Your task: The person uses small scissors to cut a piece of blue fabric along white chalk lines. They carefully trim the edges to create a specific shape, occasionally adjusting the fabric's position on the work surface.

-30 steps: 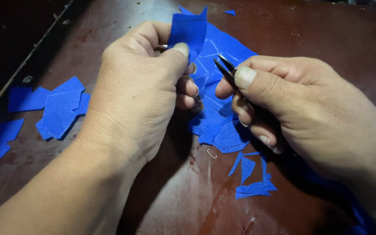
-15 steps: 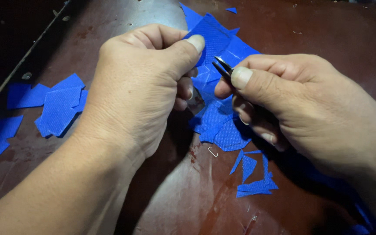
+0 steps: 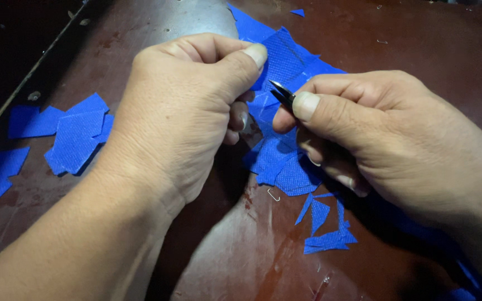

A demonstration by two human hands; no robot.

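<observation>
My left hand [image 3: 179,111] pinching blue fabric piece [image 3: 285,53] mid-frame, my right hand [image 3: 375,139] fingers clamped on small dark snips [image 3: 282,92], cut blue scraps [image 3: 73,136] at left

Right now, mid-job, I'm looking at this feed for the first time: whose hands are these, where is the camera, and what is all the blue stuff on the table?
There is no machine here: these are a person's two bare hands, seen from one camera worn on that person's head and looking down.

The left hand pinches a blue fabric piece between thumb and fingers. The right hand holds a small dark metal cutting tool, its tip right at the fabric's edge; whether it is small snips or tweezers is hard to tell.

They work over a worn reddish-brown table. Under the hands lies a heap of blue fabric. To the left sits a small stack of cut blue pieces, and thin blue trimmings lie nearer the person. A small metal clip lies beside them.
</observation>
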